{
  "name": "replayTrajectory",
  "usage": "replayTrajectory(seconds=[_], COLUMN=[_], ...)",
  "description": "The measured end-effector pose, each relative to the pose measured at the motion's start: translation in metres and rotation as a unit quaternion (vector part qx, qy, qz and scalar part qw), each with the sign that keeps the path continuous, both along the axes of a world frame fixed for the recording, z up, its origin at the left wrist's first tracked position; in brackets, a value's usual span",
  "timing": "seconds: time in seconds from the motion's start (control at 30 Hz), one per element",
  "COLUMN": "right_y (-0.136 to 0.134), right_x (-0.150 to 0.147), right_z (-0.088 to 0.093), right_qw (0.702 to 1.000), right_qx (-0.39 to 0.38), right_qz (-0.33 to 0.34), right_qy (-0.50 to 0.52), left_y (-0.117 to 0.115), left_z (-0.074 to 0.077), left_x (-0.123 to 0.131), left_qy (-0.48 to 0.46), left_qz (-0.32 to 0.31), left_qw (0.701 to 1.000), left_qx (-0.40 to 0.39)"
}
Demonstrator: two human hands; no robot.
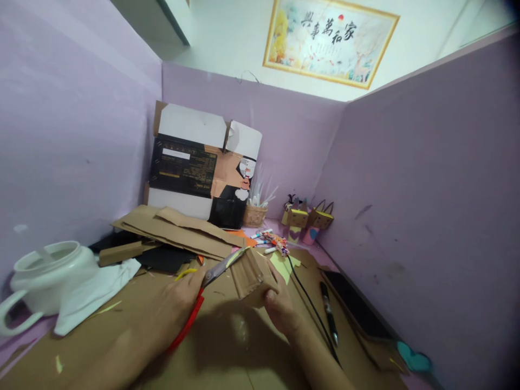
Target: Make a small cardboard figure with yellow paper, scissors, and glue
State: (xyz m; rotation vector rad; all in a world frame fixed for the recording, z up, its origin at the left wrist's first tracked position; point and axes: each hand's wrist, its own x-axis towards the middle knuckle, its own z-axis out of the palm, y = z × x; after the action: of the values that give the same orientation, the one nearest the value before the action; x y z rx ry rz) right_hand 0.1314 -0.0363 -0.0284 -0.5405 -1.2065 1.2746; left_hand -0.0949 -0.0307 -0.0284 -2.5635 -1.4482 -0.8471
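My left hand point(179, 298) is closed around a pair of scissors point(216, 272) with red and yellow handles. Their metal blades point up and to the right, against the upper left edge of a small brown cardboard box point(248, 275). A thin pale yellow strip lies along the blades near that edge; whether it is being cut cannot be made out. Tilted above the cardboard-covered table point(219, 352), the box is gripped on its right side by my right hand point(280, 303), thumb in front. The other right fingers are mostly hidden behind the box.
Flat cardboard pieces point(174, 230) lie behind, before an upright unfolded carton point(182, 162). A white pot point(52, 276) and white cloth point(97, 292) sit left. Rightward are a black cable point(306, 298), pen point(329, 314) and phone-like slab point(357, 306). Small cardboard figures point(298, 219) stand at back.
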Motion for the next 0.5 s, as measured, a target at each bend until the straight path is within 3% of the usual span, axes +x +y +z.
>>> replayTrajectory(seconds=[0.5], right_y=[0.0002], right_x=[0.0009], right_z=[-0.002], right_qw=[1.0], right_qx=[0.004], right_qz=[0.006], right_qy=[-0.006], left_y=[-0.0052], left_z=[0.0051], left_x=[-0.0045], left_qy=[0.009], left_qz=[-0.034], left_qw=[0.999], left_qx=[0.015])
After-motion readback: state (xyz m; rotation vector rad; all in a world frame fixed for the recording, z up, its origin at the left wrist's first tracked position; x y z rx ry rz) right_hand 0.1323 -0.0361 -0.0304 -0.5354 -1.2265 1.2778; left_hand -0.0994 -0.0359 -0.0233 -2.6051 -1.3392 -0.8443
